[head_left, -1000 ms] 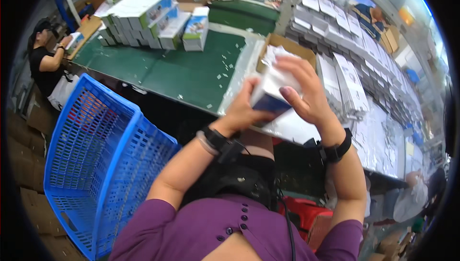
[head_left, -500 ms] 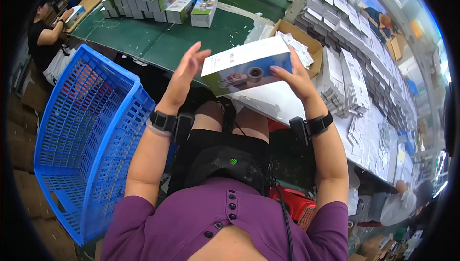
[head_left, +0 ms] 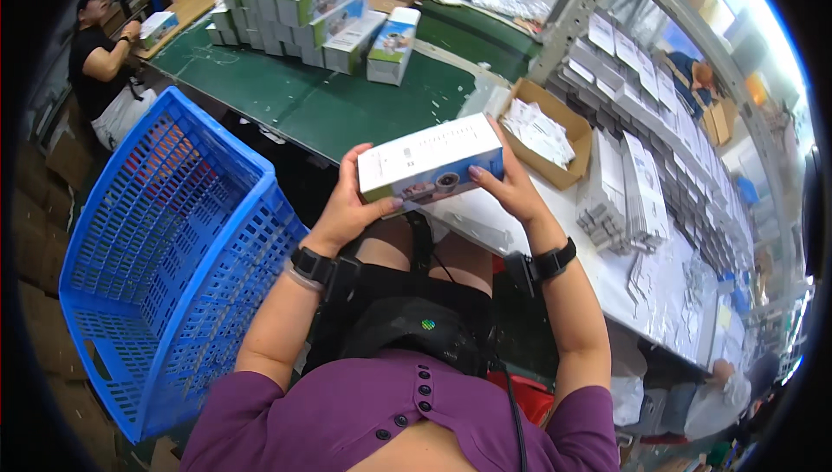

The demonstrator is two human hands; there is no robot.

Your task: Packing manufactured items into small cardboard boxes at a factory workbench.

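Between my two hands I hold a closed oblong carton [head_left: 433, 160], above my lap and near the table's edge. Its top is white with small dark print; the side facing me is blue and green with a picture of a dark cup. My left hand [head_left: 351, 208] grips the left end, thumb on the near side and fingers behind. Around the right end closes my right hand [head_left: 513, 184], its thumb pressed on the picture side. Both wrists wear black straps with small devices.
Stacked cartons [head_left: 299, 8] stand on the green table [head_left: 303, 108], with a single carton [head_left: 394, 45] beside them. An open cardboard box [head_left: 568, 169] holds white papers. Folded white cartons [head_left: 641, 82] pile up at right. A blue plastic basket [head_left: 195, 238] stands left; another person [head_left: 104, 60] sits beyond.
My left hand, open and apart from the carton before, now grips its left end. The carton has come slightly lower and closer to me, and my view has shifted a little.
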